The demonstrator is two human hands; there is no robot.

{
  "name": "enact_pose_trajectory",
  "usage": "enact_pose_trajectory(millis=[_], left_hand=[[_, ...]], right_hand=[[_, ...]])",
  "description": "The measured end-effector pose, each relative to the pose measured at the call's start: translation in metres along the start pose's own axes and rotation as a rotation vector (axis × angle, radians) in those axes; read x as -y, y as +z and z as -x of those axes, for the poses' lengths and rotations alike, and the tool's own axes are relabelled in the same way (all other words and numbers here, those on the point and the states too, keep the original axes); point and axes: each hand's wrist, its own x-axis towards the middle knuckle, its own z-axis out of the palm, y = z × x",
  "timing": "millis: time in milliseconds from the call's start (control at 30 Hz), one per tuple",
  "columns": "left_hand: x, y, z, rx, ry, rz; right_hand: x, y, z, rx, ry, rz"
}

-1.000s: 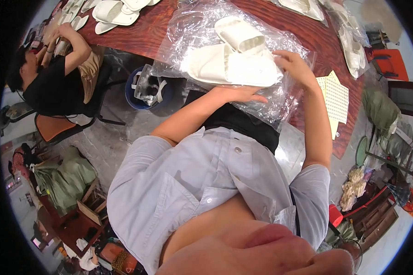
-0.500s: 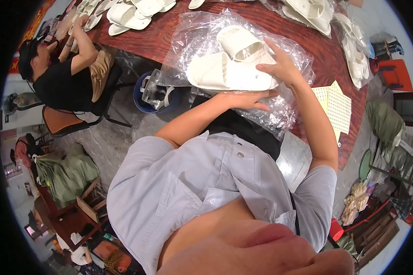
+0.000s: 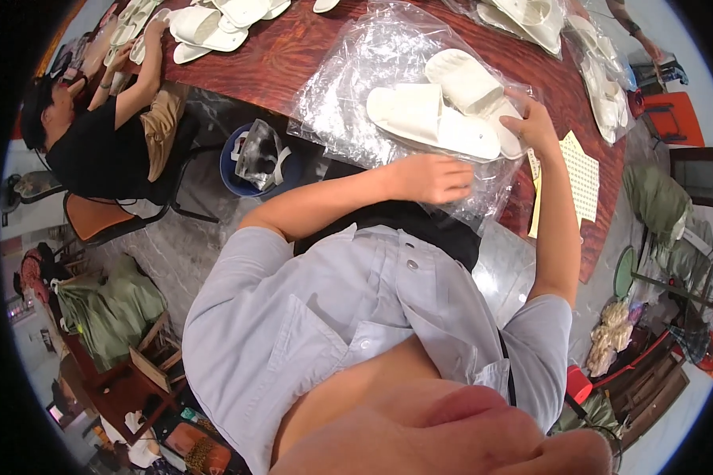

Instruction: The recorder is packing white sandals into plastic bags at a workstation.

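Wood-grain surface, white slippers.
My right hand, half open, touches their right end; left hand curled nearside, hold unclear.

Right hand partly hides rear white backless slipper. Yellow rectangular paper sheets: marks too small.

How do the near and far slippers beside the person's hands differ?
The near slipper points its toe mostly left; the far slipper points diagonally up-left in the view. The right hand is at the far slipper's heel, while the near slipper lies closer to the left hand. Both are white and open-toed.
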Motion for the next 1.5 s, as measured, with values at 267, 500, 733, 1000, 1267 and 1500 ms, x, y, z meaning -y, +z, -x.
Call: enact_pose_trajectory(millis=[267, 500, 733, 1000, 1267, 1500], left_hand=[[0.016, -0.108, -0.038, -0.183, -0.425, -0.084], [0.133, -0.089, 0.045, 0.101, -0.869, -0.506], [0.14, -0.031, 0.087, 0.019, -0.892, -0.296], [0.136, -0.023, 0.083, 0.044, -0.916, -0.273], [0.133, -0.024, 0.083, 0.03, -0.902, -0.298], [0.13, -0.028, 0.082, 0.151, -0.919, -0.373]], right_hand=[[-0.004, 0.024, 0.026, -0.429, -0.549, 0.698], [0.003, 0.032, 0.04, 0.097, -0.676, 0.568], [0.033, 0.045, 0.016, 0.357, -0.858, 0.832], [0.042, 0.089, -0.034, 0.439, -0.797, 1.028], [0.019, 0.086, 0.005, 0.015, -0.77, 0.873], [-0.003, 0.039, 0.053, -0.134, -0.441, 0.884]])
